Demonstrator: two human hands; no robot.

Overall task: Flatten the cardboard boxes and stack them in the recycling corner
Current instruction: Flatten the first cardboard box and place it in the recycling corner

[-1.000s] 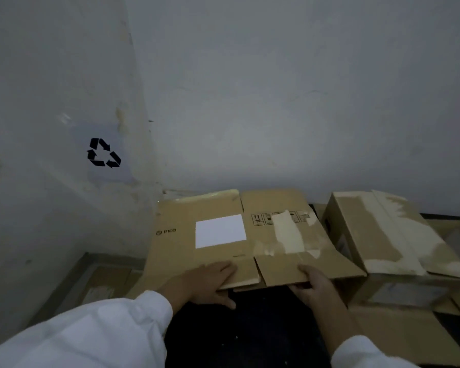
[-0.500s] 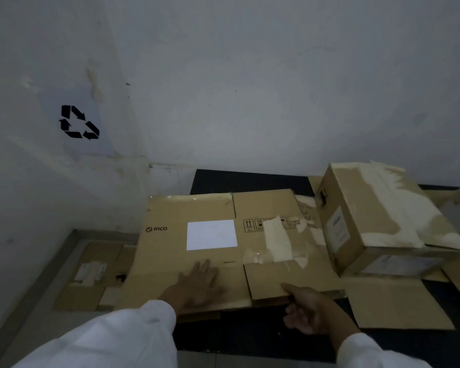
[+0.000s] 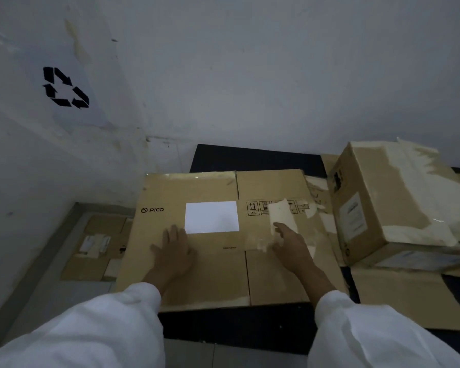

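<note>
A flattened brown PICO cardboard box with a white label lies flat on the floor in the corner, under a black recycling symbol on the left wall. My left hand rests palm down on it, fingers spread, just left of the label. My right hand lies on its right half, fingers apart, beside a loose strip of tape. Both hands hold nothing. To the right stands an unflattened, taped cardboard box, tilted on other cardboard.
Another flat cardboard piece lies lower to the left, beside a grey ledge. A flat sheet lies under the standing box at right. A dark mat covers the floor by the back wall.
The flattened box has gone from held tilted by its front flaps to lying flat on the floor. Both hands let go of the flaps and moved onto its top face.
</note>
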